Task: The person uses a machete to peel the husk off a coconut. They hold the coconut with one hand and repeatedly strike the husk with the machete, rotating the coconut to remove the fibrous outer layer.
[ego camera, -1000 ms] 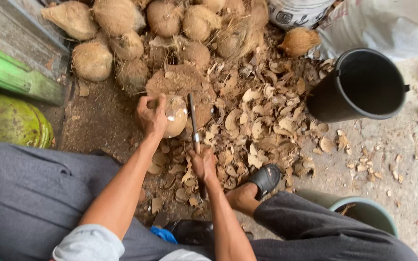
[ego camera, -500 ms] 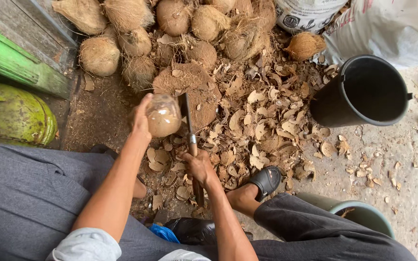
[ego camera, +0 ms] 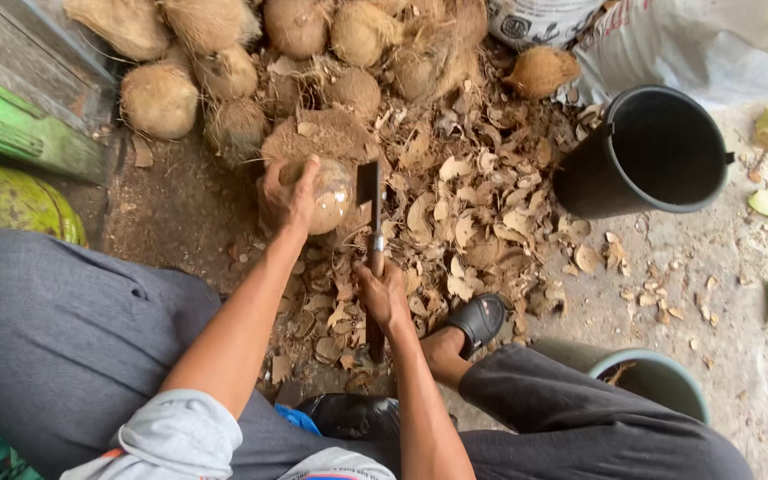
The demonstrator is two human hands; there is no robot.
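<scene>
Head view, looking down past my knees. My left hand [ego camera: 288, 197] cups a partly husked coconut [ego camera: 329, 194] on the chopping stump [ego camera: 331, 138], fingers [ego camera: 306, 182] spread over its near side and top. My right hand [ego camera: 382, 298] is wrapped tight round the handle of a cleaver [ego camera: 372, 227], blade upright just right of the nut, nearly touching it. I judge the coconut hard, rounded and fairly heavy, its shaved shell smooth enough to roll or slip; it is best held from above and behind, clear of the blade. The left forearm reaches straight forward; the right is bent, wrist low. Husk chips [ego camera: 455, 222] litter the ground; a black bucket [ego camera: 651, 151] stands well to the right, unhusked coconuts [ego camera: 224, 53] beyond.
</scene>
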